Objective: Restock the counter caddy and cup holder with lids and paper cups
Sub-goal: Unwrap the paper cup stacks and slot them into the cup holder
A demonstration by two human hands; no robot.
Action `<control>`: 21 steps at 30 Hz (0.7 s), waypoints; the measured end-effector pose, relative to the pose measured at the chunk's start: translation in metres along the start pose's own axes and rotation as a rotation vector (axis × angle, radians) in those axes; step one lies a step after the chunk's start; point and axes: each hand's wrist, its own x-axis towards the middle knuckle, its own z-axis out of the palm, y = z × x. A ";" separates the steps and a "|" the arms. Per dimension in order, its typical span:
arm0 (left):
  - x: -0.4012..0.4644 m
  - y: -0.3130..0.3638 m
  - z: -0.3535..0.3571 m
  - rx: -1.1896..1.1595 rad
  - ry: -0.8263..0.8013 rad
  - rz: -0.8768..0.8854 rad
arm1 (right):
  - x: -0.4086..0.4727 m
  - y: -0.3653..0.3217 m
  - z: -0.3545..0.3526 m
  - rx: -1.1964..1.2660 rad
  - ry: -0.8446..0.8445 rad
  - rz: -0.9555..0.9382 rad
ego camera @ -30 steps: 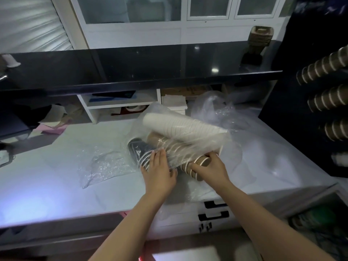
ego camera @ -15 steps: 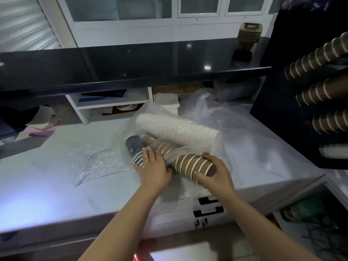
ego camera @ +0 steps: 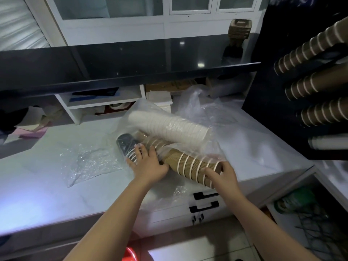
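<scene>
A stack of brown ribbed paper cups (ego camera: 190, 166) lies on its side, half drawn out of a clear plastic bag (ego camera: 199, 113) on the white counter (ego camera: 43, 178). My right hand (ego camera: 222, 176) grips the stack's near end. My left hand (ego camera: 148, 162) lies flat with straight fingers on the bag, over a dark stack with white rims (ego camera: 126, 144). A white cup stack (ego camera: 169, 127) lies inside the bag behind them. On the right, a black cup holder (ego camera: 267, 113) carries several rows of brown cups (ego camera: 310, 51).
A crumpled plastic sheet (ego camera: 90, 162) lies left of the bag. A black raised counter (ego camera: 131, 59) overhangs white shelf cubbies (ego camera: 105, 102). A stack of cardboard trays (ego camera: 239, 29) stands on it at right. Drawers with black handles (ego camera: 205, 200) sit below the counter edge.
My right hand has pulled the brown cup stack further out of the bag toward me and to the right. My left hand has stayed pressing on the bag.
</scene>
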 end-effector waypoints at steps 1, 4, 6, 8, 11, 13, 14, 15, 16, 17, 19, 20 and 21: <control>-0.001 -0.001 -0.002 -0.054 0.014 0.014 | -0.001 -0.002 -0.002 0.037 -0.008 0.001; -0.011 0.002 -0.014 -0.391 0.133 0.095 | -0.002 -0.013 -0.013 0.165 -0.013 -0.004; -0.017 0.006 -0.023 -0.644 0.222 0.096 | -0.001 -0.022 -0.020 0.241 -0.015 -0.014; -0.021 0.011 -0.033 -0.794 0.298 0.050 | 0.000 -0.030 -0.026 0.271 -0.019 -0.031; -0.025 0.025 -0.052 -0.905 0.373 -0.010 | -0.002 -0.044 -0.034 0.272 -0.034 -0.073; -0.026 0.037 -0.066 -0.932 0.401 -0.011 | -0.004 -0.051 -0.040 0.282 -0.030 -0.096; -0.025 0.042 -0.072 -0.940 0.409 -0.002 | -0.006 -0.054 -0.043 0.301 -0.021 -0.101; -0.025 0.047 -0.077 -0.953 0.417 0.013 | -0.008 -0.055 -0.046 0.333 -0.005 -0.103; -0.025 0.051 -0.081 -0.967 0.426 0.029 | -0.009 -0.056 -0.049 0.377 0.010 -0.092; -0.027 0.056 -0.084 -0.976 0.439 0.042 | -0.010 -0.058 -0.052 0.430 0.025 -0.070; -0.030 0.067 -0.087 -0.998 0.460 0.071 | -0.012 -0.065 -0.058 0.537 0.059 -0.025; -0.033 0.076 -0.088 -1.014 0.457 0.098 | -0.011 -0.068 -0.061 0.586 0.072 -0.007; -0.038 0.086 -0.089 -1.024 0.443 0.132 | -0.011 -0.071 -0.064 0.624 0.084 0.008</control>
